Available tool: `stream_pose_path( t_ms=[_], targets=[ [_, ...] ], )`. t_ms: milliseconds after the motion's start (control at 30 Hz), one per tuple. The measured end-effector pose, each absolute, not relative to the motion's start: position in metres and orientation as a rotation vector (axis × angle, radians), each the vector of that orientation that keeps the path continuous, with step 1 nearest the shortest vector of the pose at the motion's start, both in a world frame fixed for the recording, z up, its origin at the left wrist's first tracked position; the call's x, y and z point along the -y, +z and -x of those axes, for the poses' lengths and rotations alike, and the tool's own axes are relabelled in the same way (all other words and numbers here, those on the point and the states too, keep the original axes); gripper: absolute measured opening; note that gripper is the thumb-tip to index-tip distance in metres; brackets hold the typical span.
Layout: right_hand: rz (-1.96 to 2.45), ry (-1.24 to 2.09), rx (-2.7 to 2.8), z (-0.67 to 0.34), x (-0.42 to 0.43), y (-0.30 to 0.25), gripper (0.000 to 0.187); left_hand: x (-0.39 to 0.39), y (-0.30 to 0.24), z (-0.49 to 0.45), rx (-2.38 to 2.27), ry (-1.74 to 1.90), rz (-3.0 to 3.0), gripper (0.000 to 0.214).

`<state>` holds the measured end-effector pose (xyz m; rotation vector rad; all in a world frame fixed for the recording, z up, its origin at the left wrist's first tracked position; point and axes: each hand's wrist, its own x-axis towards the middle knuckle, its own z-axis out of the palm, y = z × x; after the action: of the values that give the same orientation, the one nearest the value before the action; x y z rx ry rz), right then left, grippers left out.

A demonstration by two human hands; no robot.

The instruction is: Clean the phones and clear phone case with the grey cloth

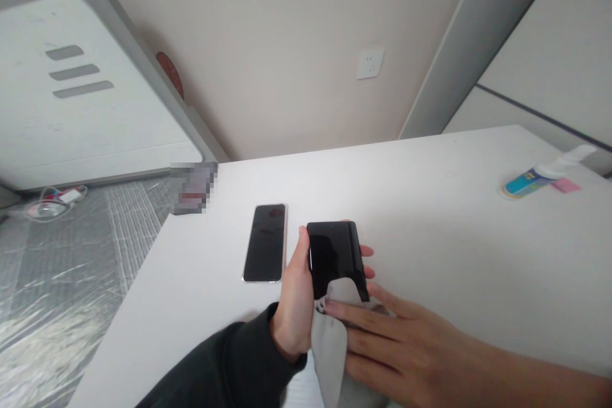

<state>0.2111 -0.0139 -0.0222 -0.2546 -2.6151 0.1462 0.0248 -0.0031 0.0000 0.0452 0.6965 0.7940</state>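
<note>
A black phone [331,254] lies screen up in my left hand [295,306], with the thumb along its left side and fingertips showing past its right side. My right hand [406,347] presses a light grey cloth [329,347] against the lower part of the screen, its fingers laid over the fabric. The cloth hides the phone's lower end and hangs down toward the bottom of the view. Left of my hands, a second phone [265,243] in a clear case rests flat on the white table [430,223], screen up and dark.
At the table's right end lie a blue and white spray bottle [530,182] and a pink item [566,185]. A pixelated dark object [195,188] sits at the far left corner. Behind are a wall socket [370,64] and a white panel [86,115].
</note>
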Motion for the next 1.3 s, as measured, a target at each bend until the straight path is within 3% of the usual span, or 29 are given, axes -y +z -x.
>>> stream_pose_path(
  t_ms=[167, 333, 500, 633, 800, 967, 1167, 1300],
  targets=[
    [0.515, 0.096, 2.480, -0.2098, 0.0140, -0.0191, 0.065, 0.0033, 0.0033, -0.0278, -0.681, 0.785, -0.048, 0.092],
    [0.274, 0.154, 2.557, -0.2088, 0.0169, -0.0195, 0.044, 0.0040, -0.0011, -0.0275, -0.706, 0.802, -0.102, 0.087],
    [0.577, 0.044, 2.501, -0.2107, 0.0107, -0.0183, 0.064, 0.0021, -0.0040, -0.0287, -0.656, 0.769, -0.046, 0.085],
    [0.328, 0.137, 2.544, -0.2086, 0.0138, -0.0187, 0.049, 0.0003, -0.0037, -0.0282, -0.686, 0.746, -0.031, 0.088],
    [0.546, 0.084, 2.520, -0.2103, 0.0130, -0.0220, 0.072, -0.0006, -0.0035, -0.0272, -0.695, 0.775, -0.027, 0.088],
    [0.176, 0.162, 2.564, -0.2095, 0.0161, -0.0243, 0.034, -0.0002, -0.0034, -0.0251, -0.745, 0.781, -0.059, 0.090],
    [0.536, 0.103, 2.454, -0.2146, 0.0092, -0.0170, 0.056, 0.0013, 0.0027, -0.0279, -0.718, 0.807, -0.072, 0.091],
    [0.248, 0.139, 2.509, -0.2129, 0.0133, -0.0176, 0.048, -0.0010, 0.0025, -0.0275, -0.773, 0.841, -0.086, 0.091]
  ],
)
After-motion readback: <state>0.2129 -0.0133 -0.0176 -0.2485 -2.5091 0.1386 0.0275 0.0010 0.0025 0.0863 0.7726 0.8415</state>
